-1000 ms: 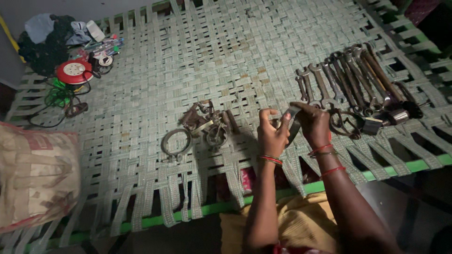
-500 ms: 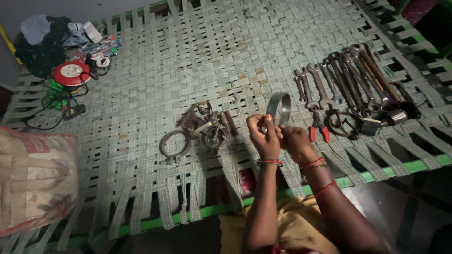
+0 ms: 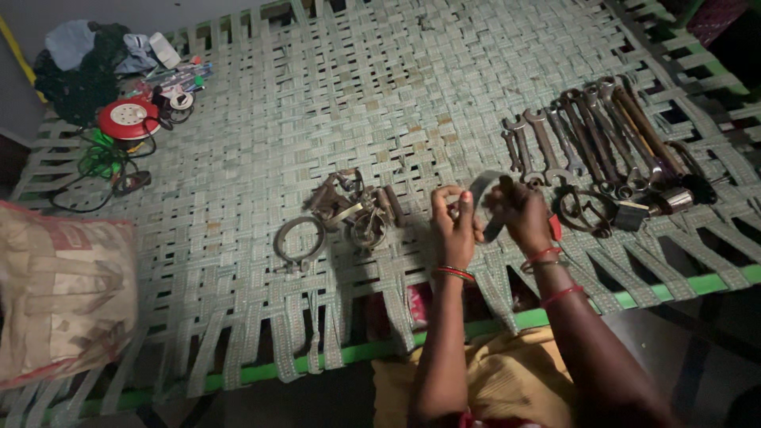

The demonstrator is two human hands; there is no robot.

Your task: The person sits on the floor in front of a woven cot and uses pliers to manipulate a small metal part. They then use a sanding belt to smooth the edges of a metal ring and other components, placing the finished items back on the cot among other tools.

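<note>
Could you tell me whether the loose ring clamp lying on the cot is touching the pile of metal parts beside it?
Apart. The head view shows the ring clamp lying alone on the cot, with a strip of bare webbing between it and the pile.

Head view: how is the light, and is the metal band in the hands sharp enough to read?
Head view: dim, uneven light, brightest on the woven cot, corners falling dark; the metal band between left hand and right hand is soft and shadowed; the row of spanners reads clearly, without glare.
</note>
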